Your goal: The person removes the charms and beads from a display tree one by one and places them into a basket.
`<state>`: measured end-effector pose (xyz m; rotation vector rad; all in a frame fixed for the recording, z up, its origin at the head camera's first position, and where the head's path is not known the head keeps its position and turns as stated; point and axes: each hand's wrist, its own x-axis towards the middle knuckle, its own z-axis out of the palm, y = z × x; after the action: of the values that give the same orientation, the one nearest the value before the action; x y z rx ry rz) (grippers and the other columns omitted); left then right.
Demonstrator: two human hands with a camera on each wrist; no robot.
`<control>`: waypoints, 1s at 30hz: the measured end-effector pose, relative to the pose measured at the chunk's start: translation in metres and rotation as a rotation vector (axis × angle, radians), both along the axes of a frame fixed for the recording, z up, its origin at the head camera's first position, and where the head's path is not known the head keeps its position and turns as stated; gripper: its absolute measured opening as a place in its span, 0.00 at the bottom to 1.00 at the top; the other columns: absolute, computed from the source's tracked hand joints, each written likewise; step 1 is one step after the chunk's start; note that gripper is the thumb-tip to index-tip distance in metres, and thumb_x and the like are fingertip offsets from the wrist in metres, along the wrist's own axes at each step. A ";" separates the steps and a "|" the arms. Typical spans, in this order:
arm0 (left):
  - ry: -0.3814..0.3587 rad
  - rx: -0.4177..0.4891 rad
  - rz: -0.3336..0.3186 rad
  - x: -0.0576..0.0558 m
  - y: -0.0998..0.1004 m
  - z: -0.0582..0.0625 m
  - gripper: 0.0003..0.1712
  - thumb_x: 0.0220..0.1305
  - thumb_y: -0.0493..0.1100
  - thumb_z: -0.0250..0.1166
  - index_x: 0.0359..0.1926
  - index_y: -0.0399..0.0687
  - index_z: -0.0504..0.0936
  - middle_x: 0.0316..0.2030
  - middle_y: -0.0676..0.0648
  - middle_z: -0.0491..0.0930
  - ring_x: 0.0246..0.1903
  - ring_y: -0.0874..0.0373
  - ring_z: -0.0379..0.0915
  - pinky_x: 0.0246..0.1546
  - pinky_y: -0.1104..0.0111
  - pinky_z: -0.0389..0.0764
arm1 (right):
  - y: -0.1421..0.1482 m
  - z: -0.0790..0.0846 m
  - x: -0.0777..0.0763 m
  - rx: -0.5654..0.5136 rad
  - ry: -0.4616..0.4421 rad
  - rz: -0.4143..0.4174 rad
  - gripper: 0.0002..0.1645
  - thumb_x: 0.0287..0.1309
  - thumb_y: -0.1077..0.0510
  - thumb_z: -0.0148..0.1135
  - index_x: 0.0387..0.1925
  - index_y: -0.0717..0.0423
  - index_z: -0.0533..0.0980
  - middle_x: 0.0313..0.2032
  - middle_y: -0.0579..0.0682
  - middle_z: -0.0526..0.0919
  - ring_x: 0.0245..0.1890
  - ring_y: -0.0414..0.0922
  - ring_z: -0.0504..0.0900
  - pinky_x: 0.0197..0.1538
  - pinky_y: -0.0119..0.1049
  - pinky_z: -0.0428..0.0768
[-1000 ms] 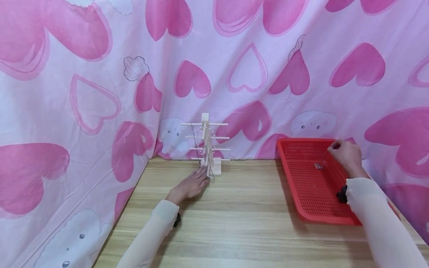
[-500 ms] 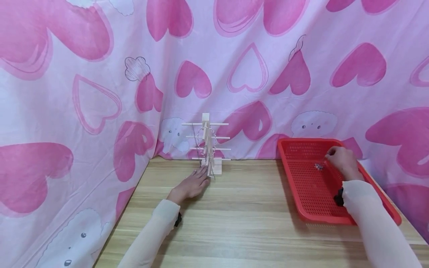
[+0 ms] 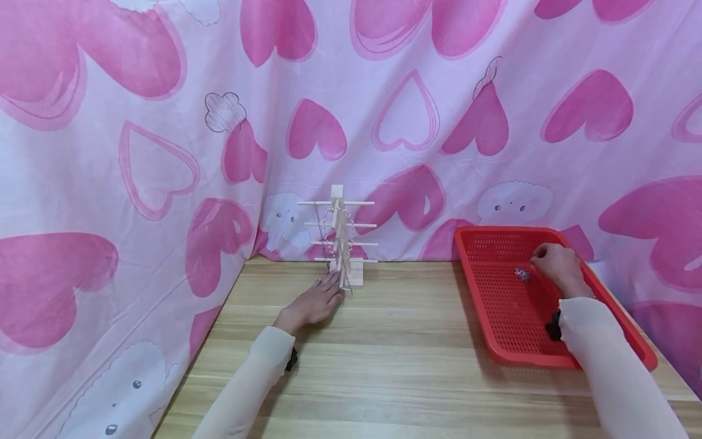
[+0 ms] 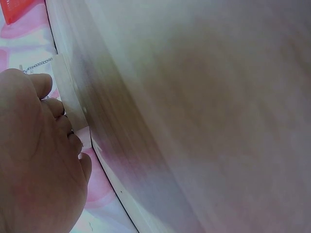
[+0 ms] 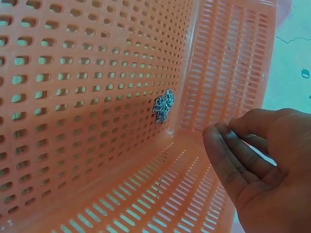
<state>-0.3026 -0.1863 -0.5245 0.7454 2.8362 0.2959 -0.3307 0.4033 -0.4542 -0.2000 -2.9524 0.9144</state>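
Observation:
In the head view my left hand [image 3: 314, 306] lies palm down on the table, fingers stretched out onto the foot of a small wooden jewelry stand [image 3: 337, 192]. In the left wrist view those fingertips [image 4: 56, 108] touch the edge of the wooden base [image 4: 69, 92]. A pearly beaded strand [image 3: 352, 227] and thin chains hang from the stand's pegs. Over the red basket [image 3: 496, 349] hovers my right hand [image 3: 560, 268], thumb and fingertips close together, with nothing visible between them. A small heaped silver chain [image 5: 164, 106] lies on the basket floor below the fingers.
The wood-grain table [image 3: 395, 360] runs between stand and basket. A pink heart-patterned curtain [image 3: 417, 122] hangs behind and along both sides. The basket's raised, perforated wall [image 5: 233, 68] surrounds the right hand's spot.
My right hand has moved slightly left and lower over the basket. The thin strand hanging from it is no longer visible, and the chain now lies heaped. My left hand stays put.

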 end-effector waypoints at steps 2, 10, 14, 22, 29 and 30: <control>-0.003 -0.002 -0.001 0.000 0.000 0.000 0.36 0.87 0.54 0.37 0.85 0.39 0.51 0.86 0.41 0.42 0.87 0.43 0.37 0.87 0.51 0.47 | -0.001 0.001 0.000 -0.003 0.003 0.011 0.21 0.68 0.64 0.66 0.57 0.72 0.76 0.51 0.76 0.81 0.41 0.66 0.83 0.49 0.68 0.89; -0.005 -0.007 -0.001 0.001 0.001 0.003 0.37 0.87 0.55 0.36 0.85 0.41 0.50 0.87 0.42 0.41 0.87 0.44 0.36 0.87 0.51 0.46 | -0.017 0.013 -0.004 -0.005 0.065 0.053 0.18 0.71 0.60 0.63 0.55 0.69 0.78 0.50 0.73 0.82 0.42 0.63 0.83 0.39 0.51 0.92; -0.005 0.005 -0.001 0.001 0.001 0.004 0.37 0.87 0.55 0.36 0.85 0.40 0.51 0.87 0.41 0.43 0.87 0.43 0.37 0.87 0.50 0.48 | -0.032 0.022 -0.009 0.016 0.100 0.071 0.18 0.75 0.58 0.59 0.56 0.69 0.79 0.49 0.72 0.83 0.42 0.62 0.82 0.36 0.45 0.89; -0.014 -0.003 0.006 -0.004 -0.001 -0.001 0.37 0.87 0.56 0.36 0.86 0.42 0.48 0.87 0.43 0.39 0.87 0.45 0.34 0.87 0.51 0.45 | -0.072 0.039 -0.013 0.001 0.156 0.126 0.16 0.77 0.56 0.57 0.55 0.63 0.79 0.45 0.66 0.83 0.40 0.57 0.80 0.37 0.37 0.80; -0.004 -0.005 -0.001 0.001 0.001 0.004 0.36 0.87 0.54 0.37 0.85 0.40 0.51 0.87 0.41 0.42 0.87 0.44 0.36 0.87 0.50 0.46 | -0.115 0.057 -0.014 0.027 0.205 0.194 0.15 0.75 0.58 0.59 0.54 0.63 0.82 0.43 0.63 0.83 0.40 0.55 0.77 0.37 0.39 0.79; -0.002 -0.009 -0.002 0.001 0.001 0.004 0.36 0.87 0.54 0.36 0.85 0.40 0.50 0.87 0.41 0.41 0.87 0.44 0.36 0.87 0.51 0.46 | -0.122 0.060 -0.014 0.034 0.225 0.206 0.14 0.74 0.59 0.59 0.52 0.63 0.82 0.42 0.63 0.84 0.40 0.55 0.77 0.37 0.40 0.79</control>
<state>-0.3012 -0.1849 -0.5204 0.7453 2.8326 0.2838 -0.3444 0.2815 -0.3941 0.1990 -2.8123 0.8430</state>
